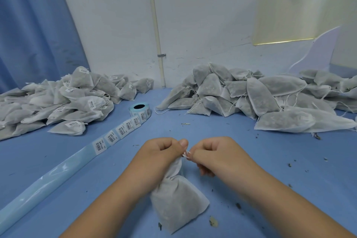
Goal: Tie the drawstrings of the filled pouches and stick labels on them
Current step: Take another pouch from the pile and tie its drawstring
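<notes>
- White non-woven pouch, filled with dark material, stands on the blue table right in front of me, between both forearms, its neck gathered and pulled upward.
- My left hand has its fingers curled, thumb pressed against the top of the gathered neck, pinching the pouch there.
- My right hand is curled too, fingertips pinched on the frayed white drawstring ends that poke out between the two hands.
- Both hands meet at the neck, nearly touching.
- To the far left I see a pile of labelled pouches, barcode stickers showing on many.
- To the far right lies a second heap of pouches, loose strings trailing from them.
- Between the piles sits a label roll, and its label strip runs toward me on the left, ending in bare glossy backing.
- Dark crumbs are scattered over the table near the pouch.
- A blue curtain and a white pipe stand behind.
</notes>
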A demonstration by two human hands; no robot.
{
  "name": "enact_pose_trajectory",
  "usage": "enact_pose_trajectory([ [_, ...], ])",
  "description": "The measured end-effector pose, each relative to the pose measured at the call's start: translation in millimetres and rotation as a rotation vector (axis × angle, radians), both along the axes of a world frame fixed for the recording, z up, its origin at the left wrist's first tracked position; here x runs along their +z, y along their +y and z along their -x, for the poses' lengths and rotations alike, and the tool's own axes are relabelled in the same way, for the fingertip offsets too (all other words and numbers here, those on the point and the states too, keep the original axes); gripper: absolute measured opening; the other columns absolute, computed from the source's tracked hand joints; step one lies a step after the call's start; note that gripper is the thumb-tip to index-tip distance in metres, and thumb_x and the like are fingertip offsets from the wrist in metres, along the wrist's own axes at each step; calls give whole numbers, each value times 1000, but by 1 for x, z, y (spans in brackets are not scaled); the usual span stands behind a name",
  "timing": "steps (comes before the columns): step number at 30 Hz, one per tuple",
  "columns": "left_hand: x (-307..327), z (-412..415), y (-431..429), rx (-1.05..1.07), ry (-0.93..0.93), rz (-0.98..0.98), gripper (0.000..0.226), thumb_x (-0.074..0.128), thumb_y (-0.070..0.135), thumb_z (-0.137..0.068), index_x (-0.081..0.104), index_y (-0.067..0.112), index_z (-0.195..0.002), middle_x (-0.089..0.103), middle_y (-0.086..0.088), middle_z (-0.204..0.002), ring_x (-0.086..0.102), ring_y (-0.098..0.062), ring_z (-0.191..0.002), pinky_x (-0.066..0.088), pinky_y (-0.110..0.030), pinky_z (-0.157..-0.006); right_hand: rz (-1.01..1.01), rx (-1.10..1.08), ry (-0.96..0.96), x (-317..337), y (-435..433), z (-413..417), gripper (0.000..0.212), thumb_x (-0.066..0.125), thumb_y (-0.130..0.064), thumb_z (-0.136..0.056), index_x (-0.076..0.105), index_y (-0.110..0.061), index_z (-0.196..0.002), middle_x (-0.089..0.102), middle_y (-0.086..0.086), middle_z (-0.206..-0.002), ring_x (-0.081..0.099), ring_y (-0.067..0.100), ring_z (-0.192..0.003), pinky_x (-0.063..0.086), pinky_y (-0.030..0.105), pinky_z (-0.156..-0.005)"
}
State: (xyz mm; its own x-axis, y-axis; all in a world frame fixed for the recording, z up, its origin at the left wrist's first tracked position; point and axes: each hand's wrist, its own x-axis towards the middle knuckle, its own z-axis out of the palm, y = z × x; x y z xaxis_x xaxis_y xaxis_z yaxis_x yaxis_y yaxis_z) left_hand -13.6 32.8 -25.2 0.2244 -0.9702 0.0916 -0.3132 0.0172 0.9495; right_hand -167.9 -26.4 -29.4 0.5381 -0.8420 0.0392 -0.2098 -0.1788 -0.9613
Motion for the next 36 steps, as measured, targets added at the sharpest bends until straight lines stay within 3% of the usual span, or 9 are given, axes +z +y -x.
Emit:
enact_pose_trajectory([
  [6, -4, 5, -1, -8, 251, -60, 32, 70, 47, -70, 62, 18, -58, 34, 2, -53, 32, -9, -44, 31, -20, -44, 318, -151, -15, -6, 5, -7, 14, 71, -18, -75, 63, -20, -64, 49, -14, -50, 41, 2, -46, 33, 13, -47],
  [14, -6, 10, -2, 52, 329, -43, 37, 68, 35, -86, 60, 19, -54, 41, 2, -50, 37, -10, -42, 34, -21, -42, 642, -220, 33, -8, 10, -9, 23, 73, -21, -74, 56, -33, -63, 50, -9, -64, 50, 3, -64, 40, 15, -58],
  [22, -7, 16, 0, 163, 202, 32, 35, 69, 36, -86, 58, 15, -60, 38, -1, -55, 33, -14, -50, 31, -29, -54, 643, -263, 60, -9, 11, -9, 14, 70, -31, -76, 66, -25, -64, 58, -8, -63, 54, 3, -69, 43, 19, -61],
  [27, -8, 17, -1, 199, 139, 67, 43, 69, 33, -87, 53, 16, -51, 37, 1, -50, 31, -13, -46, 29, -27, -51, 628, -282, 91, -10, 11, -9, 16, 68, -28, -77, 64, -27, -61, 60, -10, -63, 55, 4, -70, 44, 20, -61],
  [31, -12, 17, -2, 213, 78, 115, 47, 69, 34, -86, 56, -5, -63, 39, -3, -53, 32, -12, -47, 30, -21, -46, 607, -303, 116, -10, 12, -9, 16, 67, -29, -76, 64, -25, -61, 60, -12, -61, 55, 3, -67, 45, 19, -58],
  [36, -13, 16, -2, 211, 43, 133, 44, 70, 34, -86, 62, -4, -65, 37, 1, -48, 28, -8, -39, 25, -15, -39, 569, -287, 135, -9, 12, -9, 14, 67, -26, -74, 62, -23, -62, 57, -12, -57, 54, 3, -61, 44, 17, -56],
])
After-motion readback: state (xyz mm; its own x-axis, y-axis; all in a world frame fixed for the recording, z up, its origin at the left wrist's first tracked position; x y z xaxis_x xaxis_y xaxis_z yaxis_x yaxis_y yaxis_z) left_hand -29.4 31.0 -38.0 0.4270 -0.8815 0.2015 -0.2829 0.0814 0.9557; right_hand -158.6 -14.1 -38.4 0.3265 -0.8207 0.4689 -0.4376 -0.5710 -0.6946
